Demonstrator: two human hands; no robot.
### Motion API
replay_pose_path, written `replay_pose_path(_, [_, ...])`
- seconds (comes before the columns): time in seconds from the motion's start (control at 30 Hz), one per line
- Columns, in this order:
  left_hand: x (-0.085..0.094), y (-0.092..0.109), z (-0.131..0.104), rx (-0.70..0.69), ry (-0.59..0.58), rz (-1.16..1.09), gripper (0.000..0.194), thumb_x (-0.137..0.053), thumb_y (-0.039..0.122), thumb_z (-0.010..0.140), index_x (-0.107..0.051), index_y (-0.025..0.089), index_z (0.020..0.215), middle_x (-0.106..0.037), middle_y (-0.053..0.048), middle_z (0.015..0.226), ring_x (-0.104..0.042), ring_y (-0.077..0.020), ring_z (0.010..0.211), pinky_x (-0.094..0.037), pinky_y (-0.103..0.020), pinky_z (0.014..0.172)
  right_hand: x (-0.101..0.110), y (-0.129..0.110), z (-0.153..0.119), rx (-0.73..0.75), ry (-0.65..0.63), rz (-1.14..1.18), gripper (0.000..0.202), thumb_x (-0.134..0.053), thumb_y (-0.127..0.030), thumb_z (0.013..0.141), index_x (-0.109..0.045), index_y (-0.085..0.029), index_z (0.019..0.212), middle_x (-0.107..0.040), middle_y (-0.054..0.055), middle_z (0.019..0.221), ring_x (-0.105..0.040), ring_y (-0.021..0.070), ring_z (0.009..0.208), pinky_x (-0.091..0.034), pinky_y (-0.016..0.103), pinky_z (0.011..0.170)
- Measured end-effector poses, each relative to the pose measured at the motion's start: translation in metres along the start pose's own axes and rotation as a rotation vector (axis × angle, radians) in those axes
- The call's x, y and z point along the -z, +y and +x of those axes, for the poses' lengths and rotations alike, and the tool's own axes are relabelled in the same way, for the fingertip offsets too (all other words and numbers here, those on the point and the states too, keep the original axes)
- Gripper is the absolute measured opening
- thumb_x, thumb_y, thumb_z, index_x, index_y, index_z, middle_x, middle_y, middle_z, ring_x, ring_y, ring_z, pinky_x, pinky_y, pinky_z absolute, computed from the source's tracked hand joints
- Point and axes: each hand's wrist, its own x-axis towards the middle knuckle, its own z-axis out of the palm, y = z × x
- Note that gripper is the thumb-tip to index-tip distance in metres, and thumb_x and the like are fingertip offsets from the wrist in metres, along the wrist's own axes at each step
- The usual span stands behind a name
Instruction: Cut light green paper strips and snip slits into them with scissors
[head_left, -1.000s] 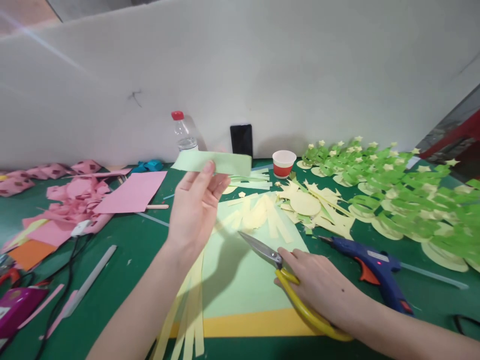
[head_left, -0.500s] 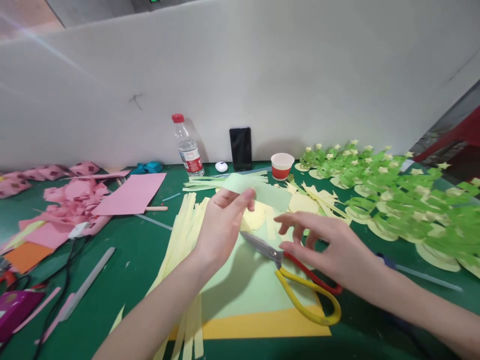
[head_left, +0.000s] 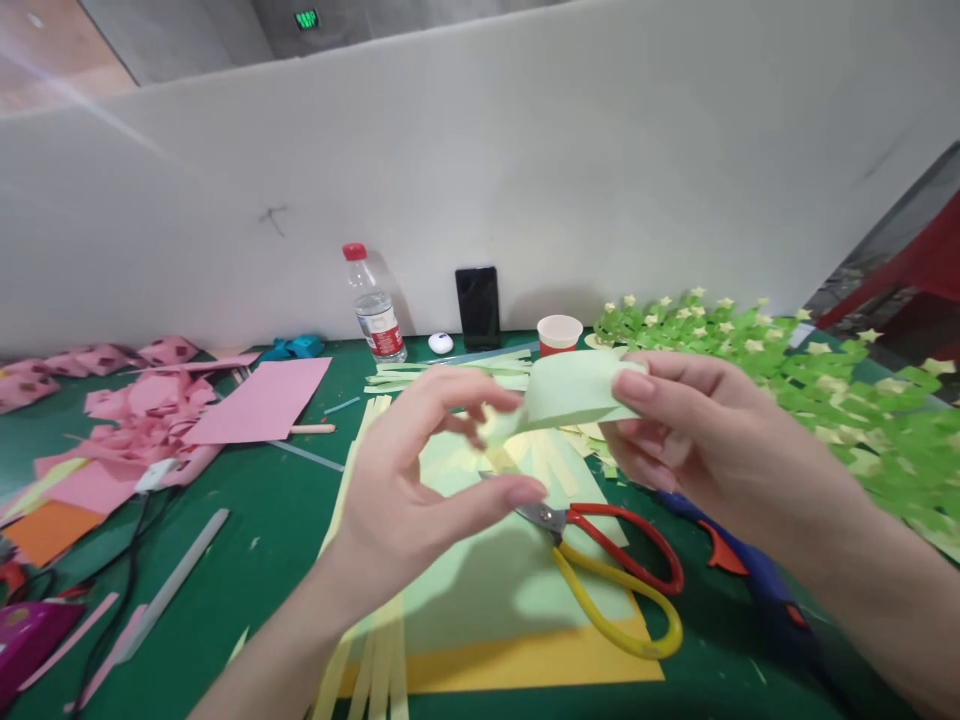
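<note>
A pale green paper piece [head_left: 570, 388], bent into a curve, is pinched at its right end by my right hand [head_left: 690, 430]. My left hand [head_left: 427, 480] is at the left of the paper, thumb and fingers apart, with nothing between them. Below both hands lie scissors [head_left: 555, 520] with one red and one yellow handle, on light green sheets [head_left: 480, 590]. An orange-yellow sheet [head_left: 525, 662] shows beneath these. Pale yellow strips [head_left: 382, 650] lie along the left side of the sheets.
Behind stand a water bottle [head_left: 379, 320], a phone [head_left: 478, 308] and a paper cup [head_left: 559, 332]. Green paper decorations with stars [head_left: 750, 360] fill the right. A blue glue gun [head_left: 765, 590] lies under my right forearm. Pink paper pieces [head_left: 259, 402] lie at the left.
The green paper has passed from my left hand to my right hand and is now curved. My left hand has opened and lowered slightly; my right hand has risen off the scissors area.
</note>
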Motion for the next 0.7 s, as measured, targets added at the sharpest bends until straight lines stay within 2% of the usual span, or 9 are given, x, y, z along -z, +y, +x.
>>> replay_pose_path(0.07, [-0.005,-0.004,0.0,0.037,-0.025,-0.022,0.045,-0.077,0.025,0.065,-0.064,0.03,0.108,-0.063,-0.001,0.112,-0.054,-0.0213,0.105,-0.043,-0.027,0.09,-0.004,-0.005,0.002,-0.066,-0.095,0.076,0.037,-0.062,-0.035,0.077,-0.045,-0.018,0.048,-0.041,-0.008,0.043,-0.037,0.002,0.033,-0.025,0.015,0.031])
replay_pose_path(0.13, [-0.009,-0.009,0.0,0.095,-0.065,-0.041,0.041,-0.071,0.026,0.072,-0.061,0.03,0.112,-0.062,0.0,0.116,-0.053,-0.0218,0.11,-0.04,-0.028,0.094,-0.008,-0.009,0.003,-0.12,-0.167,0.138,0.04,-0.064,-0.041,0.074,-0.045,-0.018,0.049,-0.04,-0.008,0.043,-0.036,0.0016,0.031,-0.024,0.015,0.03])
replay_pose_path(0.23, [-0.008,-0.011,0.0,0.088,-0.073,-0.046,0.021,-0.058,0.032,0.083,-0.067,0.026,0.101,-0.068,-0.001,0.103,-0.061,-0.0194,0.096,-0.046,-0.027,0.084,-0.01,-0.014,0.007,-0.129,-0.2,0.187,0.042,-0.069,-0.045,0.069,-0.046,-0.017,0.049,-0.04,-0.008,0.043,-0.034,0.0007,0.03,-0.025,0.015,0.029])
replay_pose_path(0.3, [-0.005,-0.011,-0.001,0.09,-0.04,-0.07,0.022,-0.053,0.036,0.086,-0.07,0.024,0.092,-0.07,-0.001,0.091,-0.063,-0.0176,0.084,-0.049,-0.026,0.073,-0.009,-0.016,0.011,-0.096,-0.19,0.189,0.044,-0.07,-0.044,0.069,-0.044,-0.016,0.045,-0.038,-0.008,0.042,-0.033,0.0003,0.03,-0.024,0.014,0.029])
replay_pose_path(0.4, [-0.003,-0.008,-0.003,0.155,-0.012,-0.115,0.018,-0.057,0.035,0.084,-0.071,0.023,0.084,-0.069,0.001,0.073,-0.062,-0.0139,0.065,-0.049,-0.023,0.058,-0.005,-0.014,0.02,-0.069,-0.169,0.166,0.047,-0.071,-0.041,0.068,-0.042,-0.016,0.042,-0.038,-0.008,0.04,-0.032,0.0001,0.031,-0.022,0.013,0.028])
replay_pose_path(0.47, [-0.004,-0.005,-0.003,0.164,-0.016,-0.092,0.009,-0.063,0.027,0.08,-0.07,0.024,0.082,-0.069,0.003,0.071,-0.062,-0.0131,0.062,-0.049,-0.022,0.055,-0.002,-0.011,0.027,-0.076,-0.161,0.151,0.045,-0.072,-0.041,0.067,-0.044,-0.016,0.043,-0.039,-0.007,0.039,-0.033,0.0006,0.031,-0.022,0.014,0.029])
replay_pose_path(0.6, [-0.006,-0.001,-0.001,0.035,0.008,0.147,0.009,-0.066,0.018,0.075,-0.072,0.024,0.078,-0.068,0.005,0.066,-0.06,-0.0119,0.057,-0.045,-0.02,0.05,0.0,-0.006,0.031,-0.017,-0.121,0.127,0.042,-0.066,-0.045,0.072,-0.048,-0.016,0.048,-0.041,-0.006,0.045,-0.036,0.0017,0.034,-0.025,0.015,0.031])
replay_pose_path(0.7, [-0.006,-0.001,0.0,-0.048,0.101,0.306,0.012,-0.063,0.018,0.078,-0.073,0.025,0.08,-0.067,0.005,0.063,-0.057,-0.0118,0.053,-0.043,-0.022,0.047,-0.006,-0.007,0.024,0.084,-0.11,-0.05,0.028,-0.062,-0.045,0.076,-0.06,-0.019,0.068,-0.051,-0.005,0.059,-0.043,0.0033,0.044,-0.034,0.015,0.039])
